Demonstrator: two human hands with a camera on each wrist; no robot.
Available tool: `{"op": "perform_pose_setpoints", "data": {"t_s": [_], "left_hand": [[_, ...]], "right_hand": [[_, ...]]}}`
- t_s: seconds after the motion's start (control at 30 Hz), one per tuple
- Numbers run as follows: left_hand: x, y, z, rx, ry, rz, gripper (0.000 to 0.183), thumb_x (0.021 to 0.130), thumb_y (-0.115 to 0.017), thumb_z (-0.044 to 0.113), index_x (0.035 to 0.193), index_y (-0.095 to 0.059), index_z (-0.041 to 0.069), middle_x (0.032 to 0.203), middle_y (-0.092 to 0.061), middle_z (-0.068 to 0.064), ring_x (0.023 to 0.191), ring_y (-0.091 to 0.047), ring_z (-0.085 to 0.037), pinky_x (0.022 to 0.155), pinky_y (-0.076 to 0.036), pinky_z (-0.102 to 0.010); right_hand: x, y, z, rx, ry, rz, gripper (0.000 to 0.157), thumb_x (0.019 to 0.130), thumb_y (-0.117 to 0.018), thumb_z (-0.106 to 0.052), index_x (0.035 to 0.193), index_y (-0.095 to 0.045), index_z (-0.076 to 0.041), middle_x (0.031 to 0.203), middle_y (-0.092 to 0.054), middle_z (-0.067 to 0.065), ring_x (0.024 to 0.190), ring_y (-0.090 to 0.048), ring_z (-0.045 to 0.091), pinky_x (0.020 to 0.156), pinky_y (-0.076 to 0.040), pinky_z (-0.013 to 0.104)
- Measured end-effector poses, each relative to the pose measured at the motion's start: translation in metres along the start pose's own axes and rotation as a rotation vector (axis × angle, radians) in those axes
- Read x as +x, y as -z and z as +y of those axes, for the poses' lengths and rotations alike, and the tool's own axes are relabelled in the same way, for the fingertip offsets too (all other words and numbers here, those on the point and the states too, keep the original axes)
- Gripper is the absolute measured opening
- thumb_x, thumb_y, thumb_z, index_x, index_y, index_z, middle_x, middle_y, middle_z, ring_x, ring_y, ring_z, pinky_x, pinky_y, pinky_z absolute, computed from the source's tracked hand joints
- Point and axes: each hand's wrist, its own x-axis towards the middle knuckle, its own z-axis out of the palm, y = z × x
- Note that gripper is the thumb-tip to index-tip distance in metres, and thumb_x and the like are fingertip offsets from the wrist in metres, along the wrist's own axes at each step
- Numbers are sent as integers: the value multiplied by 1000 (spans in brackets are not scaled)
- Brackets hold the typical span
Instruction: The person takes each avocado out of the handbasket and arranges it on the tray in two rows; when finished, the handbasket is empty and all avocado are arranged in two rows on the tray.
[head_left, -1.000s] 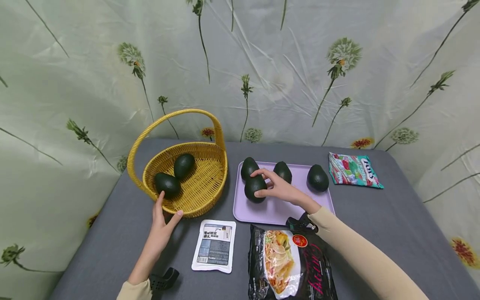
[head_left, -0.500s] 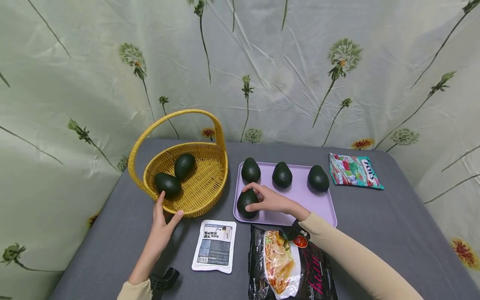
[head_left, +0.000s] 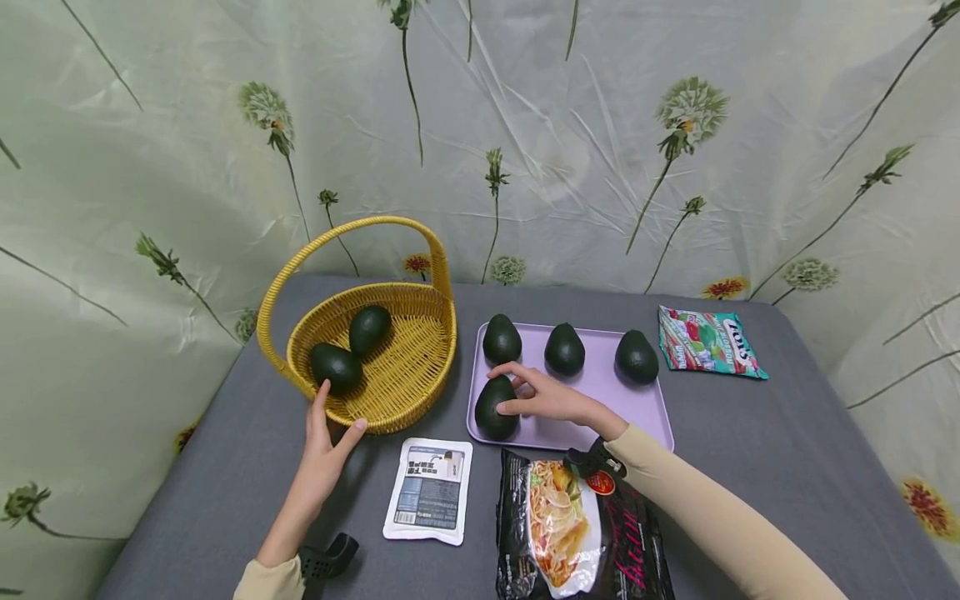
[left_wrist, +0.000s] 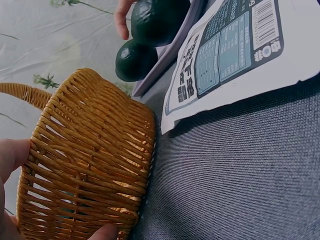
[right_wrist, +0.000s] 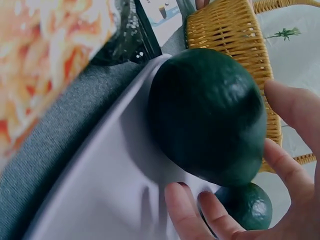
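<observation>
On the lilac tray point(head_left: 600, 417), an avocado point(head_left: 491, 412) sits in the near left corner. My right hand point(head_left: 551, 396) is at its right side, fingers loosely spread about it; in the right wrist view two fingertips point(right_wrist: 177, 192) stand apart from the avocado's skin. Three more avocados line the tray's far side: left point(head_left: 502, 340), middle point(head_left: 564, 350) and right point(head_left: 636, 358). My left hand point(head_left: 324, 454) touches the near outside of the yellow wicker basket point(head_left: 405, 417), thumb and forefinger spread wide. Inside the basket lie two avocados, one near point(head_left: 335, 368) and one farther point(head_left: 370, 331).
A white printed pouch point(head_left: 429, 492) lies between the basket and a black noodle packet point(head_left: 577, 533), which lies in front of the tray under the right forearm. A red and teal candy bag point(head_left: 708, 342) lies at the back right. A flowered curtain point(head_left: 555, 167) hangs behind the table.
My right hand has brought the avocado toward the near left corner of the tray, away from the far left one, and has since loosened about it. My left hand stays at the basket.
</observation>
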Motion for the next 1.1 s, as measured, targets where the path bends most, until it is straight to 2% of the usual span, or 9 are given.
{"op": "perform_pose_setpoints", "data": {"t_s": [0.2,0.37,0.53,0.63,0.83,0.97,1.1], "left_hand": [[1,0,-1,-7,-9,-1,82,98,-56,19,154,4,14,155,11,-20,141,6,-38,104,-8,-65],[1,1,-1,-4,-4,0,82,98,-56,19,154,4,14,155,11,-20,141,5,-38,104,-9,-65],[1,0,-1,3,-5,-3,82,98,-56,20,154,4,15,155,11,-20,141,4,-39,104,-10,-65],[1,0,-2,4,-5,-1,83,98,-56,20,154,4,15,155,10,-20,141,3,-40,104,-10,-65],[1,0,-1,-9,12,-3,82,98,-55,20,154,5,13,155,11,-19,141,6,-38,105,-8,-64],[1,0,0,-19,29,-9,83,99,-54,22,154,7,13,155,11,-19,141,7,-37,106,-6,-64],[2,0,1,-30,44,-11,82,99,-54,23,153,7,12,155,11,-19,141,6,-38,105,-6,-64]], "right_hand": [[0,8,-3,7,46,68,45,93,-63,-17,133,-48,-5,130,-49,20,114,-51,37,89,-44,45],[7,15,-11,10,52,134,42,92,-64,-14,131,-51,-5,125,-50,25,108,-55,36,87,-44,45],[24,16,-22,58,91,172,39,93,-62,-9,130,-52,-2,125,-51,25,109,-54,36,90,-43,44],[41,14,-32,84,141,156,38,94,-60,-7,130,-51,0,127,-51,23,111,-54,36,89,-45,41],[82,-2,-57,33,248,97,39,93,-61,-5,130,-51,0,129,-52,14,112,-54,30,89,-45,34],[107,-17,-74,48,256,34,42,92,-61,-3,132,-50,-1,131,-51,14,112,-55,27,88,-46,31],[132,-34,-85,49,263,-46,43,92,-60,0,134,-48,1,134,-48,18,119,-50,30,91,-45,30]]}}
